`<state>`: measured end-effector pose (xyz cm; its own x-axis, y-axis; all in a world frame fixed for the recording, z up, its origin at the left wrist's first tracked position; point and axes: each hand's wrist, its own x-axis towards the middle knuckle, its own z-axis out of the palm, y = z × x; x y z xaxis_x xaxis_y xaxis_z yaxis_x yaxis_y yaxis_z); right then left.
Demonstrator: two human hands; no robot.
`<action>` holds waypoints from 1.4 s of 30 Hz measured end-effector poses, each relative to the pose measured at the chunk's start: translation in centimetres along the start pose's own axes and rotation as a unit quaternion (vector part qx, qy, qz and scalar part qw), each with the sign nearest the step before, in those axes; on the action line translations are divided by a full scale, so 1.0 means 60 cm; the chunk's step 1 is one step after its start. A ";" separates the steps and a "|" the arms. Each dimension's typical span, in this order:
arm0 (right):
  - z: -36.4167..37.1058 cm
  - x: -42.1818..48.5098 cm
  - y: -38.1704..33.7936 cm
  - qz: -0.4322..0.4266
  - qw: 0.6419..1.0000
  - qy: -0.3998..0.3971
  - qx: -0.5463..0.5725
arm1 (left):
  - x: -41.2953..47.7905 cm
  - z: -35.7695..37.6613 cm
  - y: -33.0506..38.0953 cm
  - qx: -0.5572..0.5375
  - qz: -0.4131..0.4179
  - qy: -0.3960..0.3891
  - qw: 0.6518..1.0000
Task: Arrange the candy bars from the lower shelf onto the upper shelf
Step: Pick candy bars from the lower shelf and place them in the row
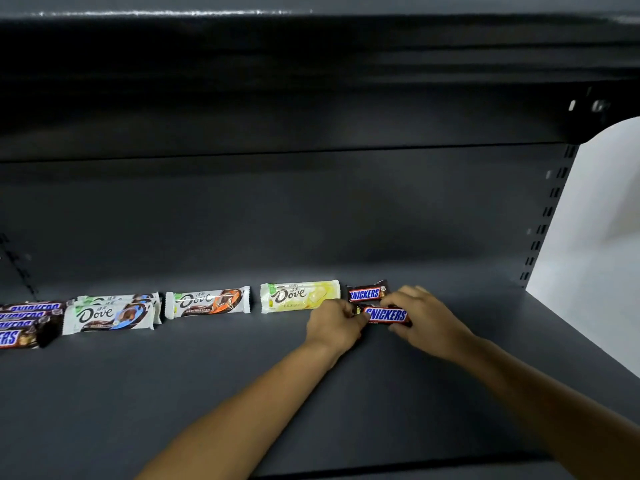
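On the dark grey shelf point(311, 393) a row of candy bars lies along the back. My left hand point(334, 325) and my right hand point(420, 315) both hold a small brown Snickers bar point(386, 315), one at each end, low over the shelf. Just behind it lies a second small Snickers bar point(366, 293). To the left sit a yellow Dove bar point(299, 295), an orange-and-white Dove bar point(207, 302) and a stack of blue-and-white Dove bars point(110, 315). Several Snickers bars point(29, 323) are piled at the far left edge.
The dark underside of another shelf point(311, 81) hangs overhead. A slotted upright point(550, 213) bounds the right side, with a white wall point(595, 220) beyond it. The shelf's front lip point(398, 471) runs along the bottom.
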<state>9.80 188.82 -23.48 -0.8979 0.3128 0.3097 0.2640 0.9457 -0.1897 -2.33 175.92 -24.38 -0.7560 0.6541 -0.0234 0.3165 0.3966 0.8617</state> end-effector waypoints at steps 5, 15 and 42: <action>0.003 -0.002 0.017 -0.001 0.999 0.039 -0.009 | 0.007 0.009 -0.003 0.009 0.019 -0.010 1.000; -0.009 0.009 0.091 0.087 0.985 0.150 0.022 | 0.015 0.015 -0.017 0.063 0.059 -0.020 0.996; 0.025 0.038 -0.046 -0.111 0.983 0.142 0.030 | -0.029 -0.058 -0.045 -0.021 0.076 0.037 0.996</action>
<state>6.51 186.81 -23.63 -0.7947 0.1186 0.5953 0.0436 0.9893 -0.1389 -3.86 171.45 -24.90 -0.7414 0.6551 0.1453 0.4081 0.2684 0.8726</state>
